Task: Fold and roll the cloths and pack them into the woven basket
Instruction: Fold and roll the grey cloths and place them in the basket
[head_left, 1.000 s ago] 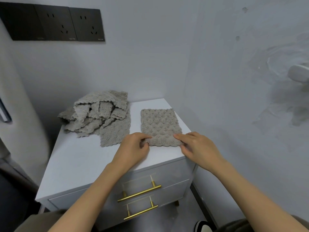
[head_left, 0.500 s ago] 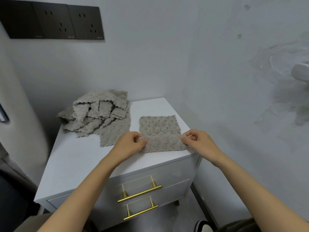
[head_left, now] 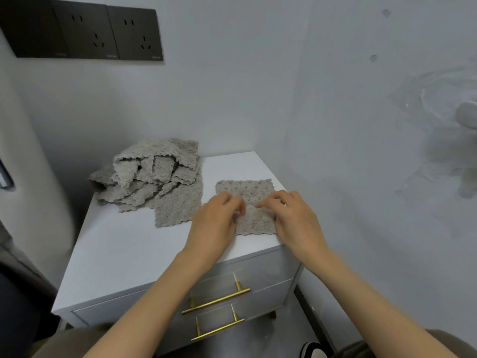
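One cloth [head_left: 254,218], its near part turned over, lies at the front right corner of the counter [head_left: 124,254]. The left hand [head_left: 214,223] and right hand [head_left: 294,218] each keep a curled grip on the fold. A heap of cloths [head_left: 154,182] occupies the back left corner.

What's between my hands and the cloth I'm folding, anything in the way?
Nothing visible. The left hand and right hand both grip the cloth directly on the cabinet top. The pile of cloths lies apart to its left. The woven basket is not in view.
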A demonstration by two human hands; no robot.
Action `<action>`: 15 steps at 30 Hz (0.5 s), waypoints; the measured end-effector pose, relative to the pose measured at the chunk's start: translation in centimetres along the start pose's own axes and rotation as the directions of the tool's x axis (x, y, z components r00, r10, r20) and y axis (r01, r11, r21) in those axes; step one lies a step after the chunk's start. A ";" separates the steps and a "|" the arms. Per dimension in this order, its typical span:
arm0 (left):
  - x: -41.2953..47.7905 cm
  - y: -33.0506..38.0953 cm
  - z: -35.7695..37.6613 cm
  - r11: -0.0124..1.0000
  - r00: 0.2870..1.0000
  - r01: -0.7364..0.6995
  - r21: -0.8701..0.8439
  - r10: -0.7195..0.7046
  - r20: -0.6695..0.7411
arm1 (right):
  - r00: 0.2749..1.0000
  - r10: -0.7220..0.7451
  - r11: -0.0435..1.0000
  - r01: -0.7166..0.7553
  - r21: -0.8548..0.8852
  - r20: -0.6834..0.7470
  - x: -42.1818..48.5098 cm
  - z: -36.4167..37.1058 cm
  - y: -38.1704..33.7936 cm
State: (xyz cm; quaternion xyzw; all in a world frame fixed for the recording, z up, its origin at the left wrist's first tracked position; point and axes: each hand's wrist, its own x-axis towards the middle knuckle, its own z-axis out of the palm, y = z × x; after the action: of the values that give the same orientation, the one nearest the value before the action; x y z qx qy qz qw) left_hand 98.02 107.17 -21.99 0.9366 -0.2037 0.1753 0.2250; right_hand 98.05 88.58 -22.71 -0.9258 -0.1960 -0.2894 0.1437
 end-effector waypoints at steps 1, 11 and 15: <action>-0.1 0.1 0.1 0.999 0.999 -0.036 0.013 0.036 0.003 | 0.998 -0.061 0.998 0.061 -0.023 -0.016 0.0 0.0 -0.3; -1.1 -1.2 0.6 0.999 0.997 -0.033 0.030 0.031 0.070 | 0.963 -0.222 0.966 0.238 -0.098 0.153 -1.4 0.1 0.4; -1.5 -2.0 0.4 0.997 0.990 -0.064 0.043 0.058 0.129 | 0.956 -0.203 0.952 0.243 -0.186 0.210 -1.7 -0.4 1.2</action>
State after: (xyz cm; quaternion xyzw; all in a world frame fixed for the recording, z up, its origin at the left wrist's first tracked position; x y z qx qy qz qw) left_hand 97.79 109.06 -23.61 0.9442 -0.2423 0.1265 0.1837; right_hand 97.10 86.87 -23.58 -0.9308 -0.2809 -0.2339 -0.0075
